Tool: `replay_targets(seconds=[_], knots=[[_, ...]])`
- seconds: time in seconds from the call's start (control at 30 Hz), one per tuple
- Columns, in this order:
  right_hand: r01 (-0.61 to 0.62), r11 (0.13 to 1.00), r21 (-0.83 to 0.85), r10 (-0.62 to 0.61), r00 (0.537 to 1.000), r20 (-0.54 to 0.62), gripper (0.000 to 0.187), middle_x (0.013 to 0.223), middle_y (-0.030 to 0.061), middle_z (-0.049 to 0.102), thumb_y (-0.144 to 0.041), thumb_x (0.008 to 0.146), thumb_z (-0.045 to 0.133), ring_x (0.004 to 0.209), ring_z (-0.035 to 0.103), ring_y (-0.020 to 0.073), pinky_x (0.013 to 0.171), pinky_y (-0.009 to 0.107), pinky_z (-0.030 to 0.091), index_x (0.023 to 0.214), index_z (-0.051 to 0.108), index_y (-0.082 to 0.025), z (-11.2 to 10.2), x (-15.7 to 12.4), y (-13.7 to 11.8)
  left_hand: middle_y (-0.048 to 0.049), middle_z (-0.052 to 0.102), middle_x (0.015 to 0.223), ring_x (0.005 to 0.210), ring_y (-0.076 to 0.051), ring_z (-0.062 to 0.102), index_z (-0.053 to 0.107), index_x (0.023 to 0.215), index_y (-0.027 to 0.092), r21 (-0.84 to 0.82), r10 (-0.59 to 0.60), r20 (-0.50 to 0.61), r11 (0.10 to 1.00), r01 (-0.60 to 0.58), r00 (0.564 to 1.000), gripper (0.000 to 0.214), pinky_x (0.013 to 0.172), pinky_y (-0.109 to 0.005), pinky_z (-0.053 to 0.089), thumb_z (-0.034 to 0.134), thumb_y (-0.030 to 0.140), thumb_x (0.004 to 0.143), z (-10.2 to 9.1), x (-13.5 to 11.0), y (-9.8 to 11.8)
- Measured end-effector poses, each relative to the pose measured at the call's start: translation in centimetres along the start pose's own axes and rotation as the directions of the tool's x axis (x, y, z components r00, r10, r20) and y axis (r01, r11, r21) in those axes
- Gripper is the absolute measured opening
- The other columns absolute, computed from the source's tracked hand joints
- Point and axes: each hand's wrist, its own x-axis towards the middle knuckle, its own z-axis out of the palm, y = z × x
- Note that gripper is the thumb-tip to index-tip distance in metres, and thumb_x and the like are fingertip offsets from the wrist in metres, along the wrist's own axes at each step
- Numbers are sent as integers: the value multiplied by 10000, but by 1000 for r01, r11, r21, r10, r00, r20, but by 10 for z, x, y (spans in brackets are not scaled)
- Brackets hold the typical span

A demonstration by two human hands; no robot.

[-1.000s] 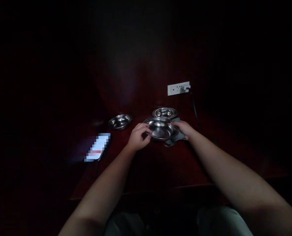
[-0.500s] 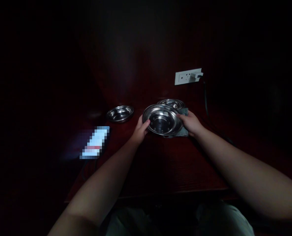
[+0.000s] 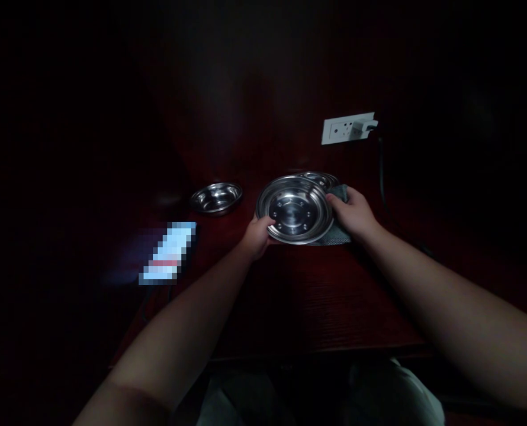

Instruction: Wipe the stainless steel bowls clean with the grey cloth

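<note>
Tipped further toward the person than a second ago, above the desk (image 3: 299, 296), is a metal bowl (image 3: 294, 210), with a second bowl (image 3: 218, 198) at its 9 o'clock. The left hand (image 3: 255, 238) grips the tipped rim at 8 o'clock, thumb inside; the right hand (image 3: 356, 214) clasps it at 3 o'clock with a grey cloth (image 3: 340, 232), both hands' fingers closed but partly hidden.

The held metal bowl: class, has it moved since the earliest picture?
Yes: the held bowl has tipped, its inside turning more toward the camera, while the resting bowl at left keeps nearly the same shape.
</note>
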Motion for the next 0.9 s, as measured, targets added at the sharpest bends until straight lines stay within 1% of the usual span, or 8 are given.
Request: replay_targets(seconds=[0.1,0.17,0.23,0.33,0.37,0.47,0.53,0.9], knots=[[-24,1000,-18,23,997,-71,217,697,13,595,-382,760,599,633,541,149,626,298,451,782,587,-166,-13,6,-7,10,596,709,622,-187,645,465,1118,185,15,6,14,1000,-6,1000,500,659,-493,571,493,125,622,1,0,-1],[17,1000,9,-14,974,-227,176,696,7,562,-355,807,547,632,525,144,625,298,440,779,549,-182,-22,8,-14,15,590,715,592,-173,629,454,1144,196,36,6,28,999,-7,1000,542,636,-460,573,490,126,608,2,0,-2],[152,988,-40,-155,901,-406,170,723,17,535,-350,849,505,664,509,147,645,305,430,774,506,-197,-30,6,-24,16,584,728,564,-158,606,440,1174,213,64,5,42,998,-8,999,582,601,-420,569,490,131,600,2,1,-3],[355,909,-220,-417,801,-429,145,750,15,484,-326,844,530,723,490,160,706,322,419,784,453,-219,-30,-4,-37,1,584,782,561,-150,586,417,1224,241,91,16,63,996,-22,998,639,564,-371,552,487,139,596,3,1,-5],[385,885,-263,-463,791,-399,161,726,1,454,-322,824,552,693,474,156,681,320,411,771,437,-222,-28,-9,-40,-5,586,807,570,-150,586,407,1240,250,94,23,72,995,-30,997,658,563,-360,547,485,140,596,3,1,-5],[417,855,-309,-468,877,-110,198,650,-26,421,-322,788,578,591,433,135,578,290,385,728,417,-225,-14,-20,-42,-17,580,853,584,-145,576,393,1267,269,110,44,88,993,-54,995,696,565,-334,531,486,144,588,3,-1,-5],[440,837,-326,-454,890,36,199,634,-25,446,-314,771,590,574,436,133,551,279,374,718,422,-221,-6,-23,-39,-21,568,862,603,-150,575,397,1268,275,126,56,94,990,-68,994,705,556,-321,521,490,147,581,4,-2,-4],[488,807,-333,-344,846,407,168,690,20,549,-348,803,557,619,522,168,572,294,393,768,499,-194,-1,-25,-32,-94,563,1103,845,-261,611,348,1311,266,152,61,124,985,-79,990,720,712,-440,525,509,142,620,11,-8,0]])
